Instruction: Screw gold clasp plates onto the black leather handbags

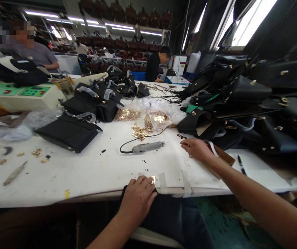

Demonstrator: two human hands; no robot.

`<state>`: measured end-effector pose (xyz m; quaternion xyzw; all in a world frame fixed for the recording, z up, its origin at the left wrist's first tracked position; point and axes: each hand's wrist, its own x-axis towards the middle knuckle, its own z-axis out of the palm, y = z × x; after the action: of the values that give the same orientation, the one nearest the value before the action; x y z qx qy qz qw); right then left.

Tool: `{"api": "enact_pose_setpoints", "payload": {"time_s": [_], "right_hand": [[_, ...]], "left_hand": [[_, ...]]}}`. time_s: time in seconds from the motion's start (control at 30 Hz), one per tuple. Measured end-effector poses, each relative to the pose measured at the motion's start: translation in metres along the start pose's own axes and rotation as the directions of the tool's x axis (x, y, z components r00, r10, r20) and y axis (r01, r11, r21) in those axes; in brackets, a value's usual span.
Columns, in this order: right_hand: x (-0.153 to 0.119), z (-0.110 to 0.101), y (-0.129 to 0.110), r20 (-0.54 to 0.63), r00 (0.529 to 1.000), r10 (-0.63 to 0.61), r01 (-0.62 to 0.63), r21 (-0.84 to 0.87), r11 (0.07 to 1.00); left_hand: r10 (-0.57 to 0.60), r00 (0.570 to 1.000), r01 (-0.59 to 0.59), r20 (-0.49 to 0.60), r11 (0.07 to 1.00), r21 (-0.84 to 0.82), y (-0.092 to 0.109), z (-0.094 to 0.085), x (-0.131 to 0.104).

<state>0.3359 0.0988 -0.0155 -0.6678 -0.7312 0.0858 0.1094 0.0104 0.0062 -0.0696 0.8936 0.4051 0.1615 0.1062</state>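
At the table's near edge, my left hand has its fingers closed over a black leather piece, which is mostly hidden below the palm. A shiny gold metal fitting shows at the fingertips. My right hand is above the table farther right, fingers curled and thumb pressed in; whatever may be between them is too small to make out. Beside that wrist stands an open brown box. A grey electric screwdriver lies with its black cord between the hands and the gold parts.
Loose gold fittings lie before plastic bags of gold parts. A black handbag rests left, more black bags pile up right. A knife-like tool and a black pen lie outward. Two people work beyond.
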Motion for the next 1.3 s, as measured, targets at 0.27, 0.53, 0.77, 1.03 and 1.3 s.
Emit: {"api": "enact_pose_setpoints", "payload": {"time_s": [0.27, 0.53, 0.77, 1.03, 1.3], "right_hand": [[0.082, 0.055, -0.105, 0.11, 0.905, -0.411, 0.41, 0.028, 0.912], [0.095, 0.045, -0.089, 0.066, 0.921, -0.383, 0.354, 0.262, 0.898], [0.028, -0.028, -0.034, -0.198, 0.97, 0.144, 0.123, 0.904, 0.41], [-0.028, -0.002, -0.007, -0.245, 0.709, 0.661, 0.073, 0.958, 0.277], [-0.031, 0.026, 0.001, -0.303, 0.693, 0.654, 0.066, 0.93, 0.362]], "left_hand": [[-0.021, 1.0, 0.021, 0.009, 1.0, -0.003, -0.001, 0.005, -0.004], [-0.017, 0.999, 0.017, 0.029, 1.0, 0.008, -0.001, 0.004, -0.002], [0.015, 1.0, -0.016, 0.015, 0.999, 0.043, -0.002, 0.004, 0.001], [0.07, 0.997, -0.066, -0.021, 0.985, 0.162, 0.007, 0.003, 0.002], [0.054, 0.998, -0.047, -0.037, 0.984, 0.175, 0.01, 0.006, -0.001]]}}
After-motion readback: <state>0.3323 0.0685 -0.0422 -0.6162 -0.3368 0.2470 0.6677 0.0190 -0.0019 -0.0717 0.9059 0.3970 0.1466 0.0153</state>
